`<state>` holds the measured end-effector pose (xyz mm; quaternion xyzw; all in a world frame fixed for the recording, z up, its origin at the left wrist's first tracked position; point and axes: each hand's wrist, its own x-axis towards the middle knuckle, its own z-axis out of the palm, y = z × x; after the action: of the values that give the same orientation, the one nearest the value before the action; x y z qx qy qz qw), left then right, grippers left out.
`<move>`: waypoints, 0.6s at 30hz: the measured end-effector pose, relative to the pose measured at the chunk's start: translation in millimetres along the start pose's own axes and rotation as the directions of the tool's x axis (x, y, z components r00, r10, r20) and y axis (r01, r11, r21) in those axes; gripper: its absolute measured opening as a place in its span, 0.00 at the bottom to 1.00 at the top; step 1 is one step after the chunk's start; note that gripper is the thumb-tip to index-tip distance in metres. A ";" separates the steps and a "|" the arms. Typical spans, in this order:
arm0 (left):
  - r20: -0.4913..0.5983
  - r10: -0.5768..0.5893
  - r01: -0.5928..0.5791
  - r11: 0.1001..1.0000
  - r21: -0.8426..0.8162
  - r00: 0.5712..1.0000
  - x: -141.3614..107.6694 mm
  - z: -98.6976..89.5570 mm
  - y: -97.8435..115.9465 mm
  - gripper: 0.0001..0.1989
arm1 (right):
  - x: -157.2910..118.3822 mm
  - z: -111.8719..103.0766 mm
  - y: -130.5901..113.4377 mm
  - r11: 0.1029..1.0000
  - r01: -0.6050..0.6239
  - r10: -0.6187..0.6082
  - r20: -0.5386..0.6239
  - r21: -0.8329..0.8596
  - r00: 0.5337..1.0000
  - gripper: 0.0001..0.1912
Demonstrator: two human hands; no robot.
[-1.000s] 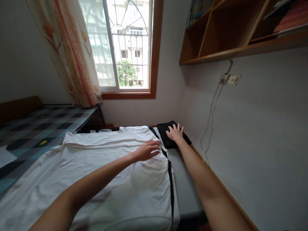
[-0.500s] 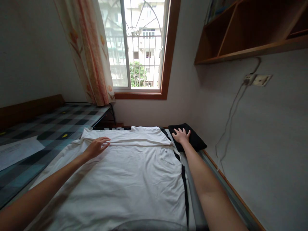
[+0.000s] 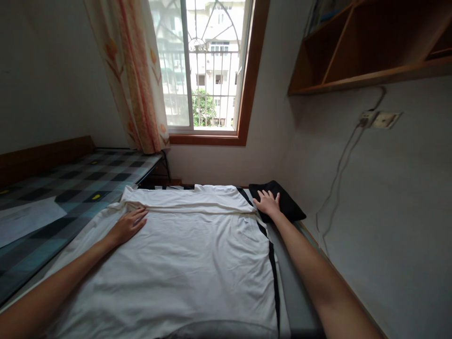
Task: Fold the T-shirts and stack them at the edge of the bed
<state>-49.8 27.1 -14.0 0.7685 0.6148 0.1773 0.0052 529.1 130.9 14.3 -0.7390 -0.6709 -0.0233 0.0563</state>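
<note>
A white T-shirt (image 3: 190,263) lies spread over the grey surface in front of me, its far part in a long horizontal crease. My left hand (image 3: 129,225) rests flat on the shirt's left side, fingers stretched toward that crease. At the far right corner is a folded black cloth item (image 3: 291,207), whose exact kind I cannot make out. On top of it lies my right hand (image 3: 267,203) with its fingers spread. A black strip shows along the shirt's right edge. Neither hand grips anything.
To the left stands a surface with a checked cover (image 3: 109,176), bearing a sheet of paper (image 3: 31,219). A curtain (image 3: 137,84) hangs beside the barred window. Wooden shelves (image 3: 353,80) jut from the right wall, above a socket (image 3: 384,120) with a dangling cable.
My left hand has come down and to the left onto the shirt. The right hand stays on the black cloth item, its fingers slightly shifted. The view has moved a little.
</note>
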 end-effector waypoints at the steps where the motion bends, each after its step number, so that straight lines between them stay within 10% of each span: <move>1: -0.005 0.003 -0.003 1.000 -0.003 1.000 0.3 0.8 -1.2 0.29 | -2.9 -1.9 -0.4 1.000 0.006 -0.006 -0.007 -0.002 1.000 0.33; 18: -0.100 0.045 -0.045 0.999 0.002 0.994 0.1 13.6 -17.3 0.28 | -50.2 -26.2 -29.4 0.964 0.026 -0.051 -0.088 -0.266 0.995 0.28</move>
<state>-62.3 34.2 -30.6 0.7724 0.5967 0.2157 -0.0296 496.0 80.9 36.3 -0.7248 -0.6727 -0.1484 -0.0119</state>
